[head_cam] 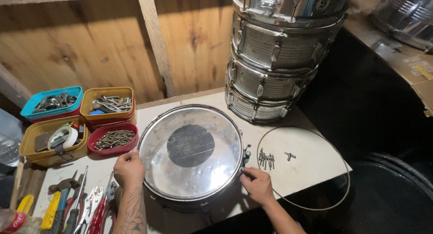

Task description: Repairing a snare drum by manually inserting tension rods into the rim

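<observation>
Item one, the surface (311, 164): a pale board against a wooden wall, its front edge close under my wrists. Item two, the stack of chrome drum shells (279, 53) at the back right, piled high; I judge a knock from my elbow could tip it. Item three, the snare drum (191, 157), lying flat at the middle of the surface near the front edge, clear head with a dark round patch facing up; if I press unevenly it could slide toward me and off. Item four, the loose wire hoop (311, 171) to the right, partly overhanging the edge, liable to snag my right forearm. Item five, four tubs (108, 105) of fittings, tape and screws at the left. Item six, pliers and cutters (85, 207) at the front left, just beside my left wrist. Item seven, my left hand (129, 169), fingers curled over the drum's left rim, gripping it. Item eight, my right hand (257, 185), fingertips pinched at a lug on the right rim; whether a part sits between them I cannot tell. Item nine, the small tension rods (266, 159), loose just beyond my right hand, apt to roll away.
</observation>
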